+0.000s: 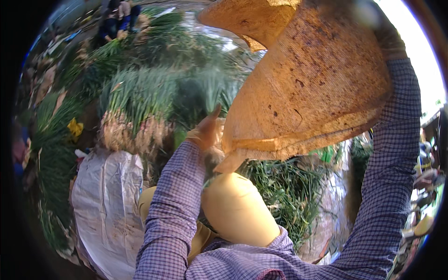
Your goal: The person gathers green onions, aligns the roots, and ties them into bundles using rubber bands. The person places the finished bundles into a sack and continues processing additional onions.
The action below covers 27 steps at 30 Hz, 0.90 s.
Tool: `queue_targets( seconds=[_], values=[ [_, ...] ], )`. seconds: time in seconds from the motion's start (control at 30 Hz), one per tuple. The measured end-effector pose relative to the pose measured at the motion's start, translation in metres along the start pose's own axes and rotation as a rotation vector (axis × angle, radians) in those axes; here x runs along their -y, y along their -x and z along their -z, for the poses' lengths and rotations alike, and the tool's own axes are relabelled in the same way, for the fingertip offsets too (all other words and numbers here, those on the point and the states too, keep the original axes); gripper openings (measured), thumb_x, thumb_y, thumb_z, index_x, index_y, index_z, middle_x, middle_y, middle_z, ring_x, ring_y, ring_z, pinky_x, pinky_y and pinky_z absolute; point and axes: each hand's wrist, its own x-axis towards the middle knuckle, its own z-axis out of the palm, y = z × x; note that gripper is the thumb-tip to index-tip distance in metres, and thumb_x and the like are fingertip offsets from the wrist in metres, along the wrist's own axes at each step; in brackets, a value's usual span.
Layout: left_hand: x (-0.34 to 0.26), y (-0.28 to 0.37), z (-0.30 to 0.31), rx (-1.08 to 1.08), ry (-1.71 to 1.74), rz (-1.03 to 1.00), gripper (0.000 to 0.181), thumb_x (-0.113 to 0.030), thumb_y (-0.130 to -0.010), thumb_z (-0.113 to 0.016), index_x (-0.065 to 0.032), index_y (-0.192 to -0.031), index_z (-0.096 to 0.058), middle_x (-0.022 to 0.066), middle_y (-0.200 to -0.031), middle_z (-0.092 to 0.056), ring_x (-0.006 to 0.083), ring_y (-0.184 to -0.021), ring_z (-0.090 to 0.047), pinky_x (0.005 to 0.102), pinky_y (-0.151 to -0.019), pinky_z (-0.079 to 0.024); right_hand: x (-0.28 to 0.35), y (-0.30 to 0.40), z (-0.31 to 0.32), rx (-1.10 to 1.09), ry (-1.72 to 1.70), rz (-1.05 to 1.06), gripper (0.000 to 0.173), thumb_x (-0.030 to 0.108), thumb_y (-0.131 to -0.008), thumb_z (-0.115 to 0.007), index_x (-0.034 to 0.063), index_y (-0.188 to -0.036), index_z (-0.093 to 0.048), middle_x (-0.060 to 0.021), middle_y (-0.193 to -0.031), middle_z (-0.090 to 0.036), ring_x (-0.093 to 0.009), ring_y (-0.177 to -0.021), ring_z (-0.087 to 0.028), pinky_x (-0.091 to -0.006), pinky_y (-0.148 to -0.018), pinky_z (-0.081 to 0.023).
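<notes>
A stained orange-brown piece of woven fabric (308, 87) is raised in front of me, its folded lower edge near my knees. At its lower left corner is my left hand (206, 131), thumb pointing up; the fabric and blur hide its grip. My right hand (385, 35) is lifted at the fabric's upper right, dark and partly hidden, and the fabric hangs from it. Beyond my left hand lie bunches of green onions (140, 94) with pale, rooty bulbs towards me. Loose green leaves (287, 196) are heaped right of my yellow-clad knee (238, 210).
A whitish plastic sack (105, 210) lies to my left, with more greens (52, 175) beyond it. People (120, 17) bend over bunches at the upper left. Wet-looking ground (329, 210) shows at the right, and a yellow scrap (75, 127) at the left.
</notes>
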Motion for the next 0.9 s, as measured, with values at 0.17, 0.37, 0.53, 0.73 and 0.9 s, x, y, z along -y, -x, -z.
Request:
queue_targets(
  seconds=[0.17,0.37,0.53,0.73,0.9],
  values=[
    [-0.075,0.132,0.084,-0.603,-0.821,-0.534,0.054,-0.044,-0.089,-0.049,-0.0006,-0.121,-0.054,0.0149,-0.120,-0.056,0.0229,-0.108,-0.053,0.0338,-0.093,-0.040,0.063,-0.113,-0.091,0.139,-0.181,0.212,0.033,0.030,-0.093,-0.047,0.0048,-0.111,-0.058,-0.0076,-0.101,-0.061,-0.015,-0.091,-0.057,-0.0276,-0.084,-0.046],
    [-0.134,0.379,0.168,-1.303,-0.574,-1.132,0.024,-0.019,-0.085,-0.056,0.0002,-0.091,-0.069,0.0049,-0.088,-0.067,0.0138,-0.076,-0.061,0.0252,-0.073,-0.047,0.164,-0.185,-0.223,0.351,-0.339,0.448,0.032,0.029,-0.093,-0.045,0.0056,-0.111,-0.057,-0.0069,-0.103,-0.059,-0.015,-0.095,-0.055,-0.0273,-0.087,-0.044],
    [-0.012,0.623,0.128,-1.899,-0.731,-1.121,0.029,-0.022,-0.093,-0.050,0.0005,-0.106,-0.061,0.0050,-0.098,-0.063,0.0141,-0.087,-0.057,0.0276,-0.077,-0.044,0.302,-0.173,-0.384,0.548,-0.543,0.624,0.031,0.028,-0.093,-0.043,0.0063,-0.112,-0.056,-0.0063,-0.105,-0.058,-0.015,-0.098,-0.053,-0.0270,-0.089,-0.042],
    [0.220,0.736,0.211,-2.434,-0.546,-0.757,0.032,-0.023,-0.092,-0.049,0.0017,-0.112,-0.055,0.0098,-0.105,-0.060,0.0194,-0.097,-0.054,0.0309,-0.088,-0.041,0.345,-0.093,-0.606,0.635,-0.228,0.550,0.057,0.039,-0.091,-0.046,0.0005,-0.131,-0.036,-0.0164,-0.132,-0.041,-0.024,-0.125,-0.037,-0.0315,-0.103,-0.031],
    [0.446,0.840,0.246,-2.921,-0.574,0.318,0.050,-0.025,-0.091,-0.046,-0.0019,-0.134,-0.037,0.0237,-0.126,-0.051,0.0370,-0.116,-0.049,0.0410,-0.097,-0.039,0.308,-0.012,-0.675,0.913,-0.342,0.441,0.075,0.043,-0.087,-0.054,0.0034,-0.142,-0.024,-0.0186,-0.145,-0.029,-0.030,-0.136,-0.026,-0.0323,-0.111,-0.020]
  ],
)
